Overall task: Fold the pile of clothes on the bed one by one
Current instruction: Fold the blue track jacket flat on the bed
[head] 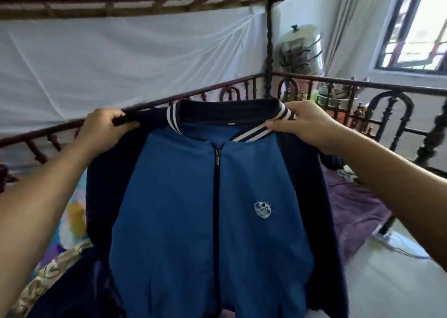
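A bed fills the lower part of the view. At the far left lies a bright floral sheet (72, 221) in yellow, white and purple. Behind it, white netting (121, 59) hangs from a dark wooden frame overhead. A carved wooden railing (362, 84) runs along the back of the bed and turns the corner to the right. Beyond that corner stand stacked metal pots (304, 49). A rumpled purple blanket (355, 211) covers the right side of the bed. Further right are a pale curtain (355, 27), a bright window (416, 42) and a light floor (387, 281).

A person holds a blue jacket (181, 209) with navy sleeves up above the bed, front facing them. The left hand (104, 126) grips the left shoulder seam, fingers curled over the dark fabric. The striped collar (254, 134) sits between the hands, with the zip (217, 158) closed almost to the top and a white badge (263, 210) on the chest. The right hand (304, 124) pinches the jacket where the collar meets the right shoulder. The jacket hangs straight down from both grips.
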Action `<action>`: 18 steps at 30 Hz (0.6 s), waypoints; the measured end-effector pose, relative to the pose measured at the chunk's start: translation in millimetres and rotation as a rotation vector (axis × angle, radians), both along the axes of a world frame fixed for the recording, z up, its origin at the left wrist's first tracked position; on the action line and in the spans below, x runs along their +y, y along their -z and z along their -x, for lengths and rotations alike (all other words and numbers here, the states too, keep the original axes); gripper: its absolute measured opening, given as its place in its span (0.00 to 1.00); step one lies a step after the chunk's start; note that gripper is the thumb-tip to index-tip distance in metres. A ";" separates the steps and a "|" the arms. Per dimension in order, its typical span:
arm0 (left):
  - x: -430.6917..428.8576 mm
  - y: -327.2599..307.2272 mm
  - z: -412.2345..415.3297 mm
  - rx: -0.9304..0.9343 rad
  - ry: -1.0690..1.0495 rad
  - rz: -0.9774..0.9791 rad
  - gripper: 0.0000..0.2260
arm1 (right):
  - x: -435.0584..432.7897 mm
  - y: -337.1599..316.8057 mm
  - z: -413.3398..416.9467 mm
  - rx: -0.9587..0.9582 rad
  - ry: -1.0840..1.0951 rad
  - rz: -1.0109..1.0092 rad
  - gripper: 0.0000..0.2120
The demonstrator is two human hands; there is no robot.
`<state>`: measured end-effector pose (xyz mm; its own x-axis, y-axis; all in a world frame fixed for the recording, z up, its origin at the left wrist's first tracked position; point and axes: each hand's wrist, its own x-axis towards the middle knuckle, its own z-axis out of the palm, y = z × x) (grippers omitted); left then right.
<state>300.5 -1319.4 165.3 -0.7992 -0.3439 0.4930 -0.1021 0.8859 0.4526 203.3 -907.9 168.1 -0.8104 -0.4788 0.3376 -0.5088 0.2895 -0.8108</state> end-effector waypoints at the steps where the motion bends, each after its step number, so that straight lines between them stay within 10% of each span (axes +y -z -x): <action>1: 10.3 1.3 13.2 -0.041 0.003 0.056 0.12 | 12.3 12.5 8.5 -0.020 0.020 -0.013 0.11; 13: 77.0 6.4 181.6 -0.094 -0.203 0.078 0.29 | 89.6 80.9 118.0 -0.118 -0.022 0.119 0.24; 18: 101.4 55.2 303.3 -0.106 -0.016 -0.109 0.16 | 119.0 143.1 185.2 -0.176 0.134 0.089 0.19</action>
<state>-2.8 -1218.0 110.1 -0.8386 -0.4039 0.3655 -0.1682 0.8302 0.5315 18.1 -789.0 25.0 -0.9149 -0.3372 0.2219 -0.3194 0.2683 -0.9089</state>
